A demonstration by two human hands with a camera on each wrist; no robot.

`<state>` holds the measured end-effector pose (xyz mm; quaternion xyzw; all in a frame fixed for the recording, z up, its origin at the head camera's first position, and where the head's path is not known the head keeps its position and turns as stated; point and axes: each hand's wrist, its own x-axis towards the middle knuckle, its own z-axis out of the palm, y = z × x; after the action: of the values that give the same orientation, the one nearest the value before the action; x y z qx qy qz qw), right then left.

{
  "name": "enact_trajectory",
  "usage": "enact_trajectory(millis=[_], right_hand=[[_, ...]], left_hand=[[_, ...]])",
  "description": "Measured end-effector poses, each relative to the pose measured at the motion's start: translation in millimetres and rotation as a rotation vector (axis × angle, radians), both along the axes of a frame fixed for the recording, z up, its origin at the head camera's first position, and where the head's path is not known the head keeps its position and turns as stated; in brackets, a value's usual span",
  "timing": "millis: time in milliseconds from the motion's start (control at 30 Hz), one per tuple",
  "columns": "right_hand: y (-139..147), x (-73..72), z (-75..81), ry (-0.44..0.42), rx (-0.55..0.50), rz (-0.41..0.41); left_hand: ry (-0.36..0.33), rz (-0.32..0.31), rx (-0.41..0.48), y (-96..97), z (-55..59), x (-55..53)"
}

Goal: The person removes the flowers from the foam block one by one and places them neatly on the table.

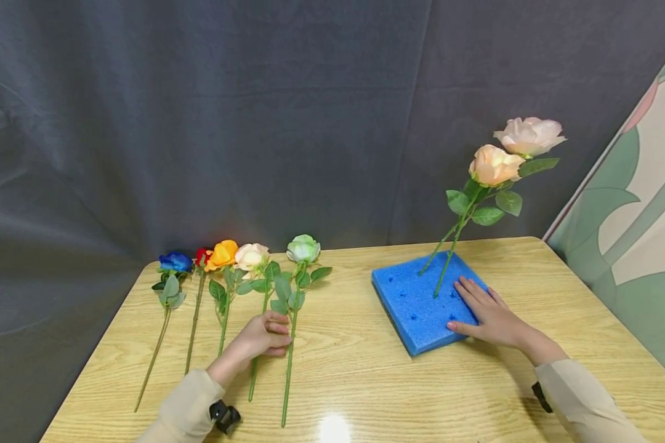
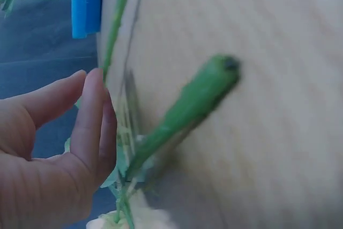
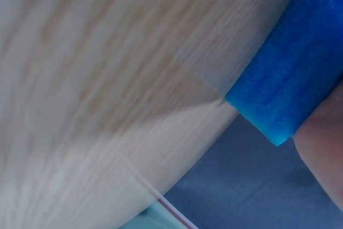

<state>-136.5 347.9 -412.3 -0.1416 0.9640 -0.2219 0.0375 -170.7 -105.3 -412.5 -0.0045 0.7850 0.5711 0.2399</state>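
My left hand (image 1: 263, 337) is over the stem of a cream-pink rose (image 1: 252, 257), its fingertips right at the stem of a green-white rose (image 1: 303, 249). In the left wrist view the thumb and fingertips (image 2: 94, 81) are close together beside a green stem (image 2: 116, 25); a nearer stem end (image 2: 209, 84) points toward the camera. My right hand (image 1: 490, 317) rests with spread fingers on the right side of a blue foam block (image 1: 421, 329). A peach rose (image 1: 494, 166) and a pale pink rose (image 1: 531, 136) stand tilted in the block.
Left of my left hand lie an orange rose (image 1: 223, 254), a red rose (image 1: 202, 256) and a blue rose (image 1: 175, 262), stems toward me. Several small holes mark the foam's top. A dark curtain (image 1: 310, 123) hangs behind the wooden table (image 1: 343, 369); a patterned panel (image 1: 632, 246) stands at right.
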Motion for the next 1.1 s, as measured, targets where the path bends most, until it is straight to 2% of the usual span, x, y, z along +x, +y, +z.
enact_trajectory(millis=[167, 367, 500, 733, 933, 1100], right_hand=[[0, -1.4, -1.3, 0.01, -0.015, 0.016], [5, -1.5, -3.4, 0.035, -0.029, 0.058], [11, -1.8, -5.4, 0.047, -0.037, 0.075], [21, -3.3, -9.0, 0.093, -0.002, 0.062], [25, -4.4, -9.0, 0.071, -0.018, 0.055], [26, -4.1, -7.9, 0.067, -0.017, 0.054]], left_hand=[[0.026, 0.03, -0.002, 4.4, 8.7, -5.8], [0.087, -0.012, 0.026, 21.6, 19.8, -11.5], [0.127, -0.046, 0.057, 38.9, 25.7, -16.5], [0.163, -0.048, 0.148, 76.4, 35.4, -26.7], [0.184, -0.06, 0.24, 105.1, 40.5, -31.4], [0.208, -0.097, 0.3, 130.2, 41.0, -34.6]])
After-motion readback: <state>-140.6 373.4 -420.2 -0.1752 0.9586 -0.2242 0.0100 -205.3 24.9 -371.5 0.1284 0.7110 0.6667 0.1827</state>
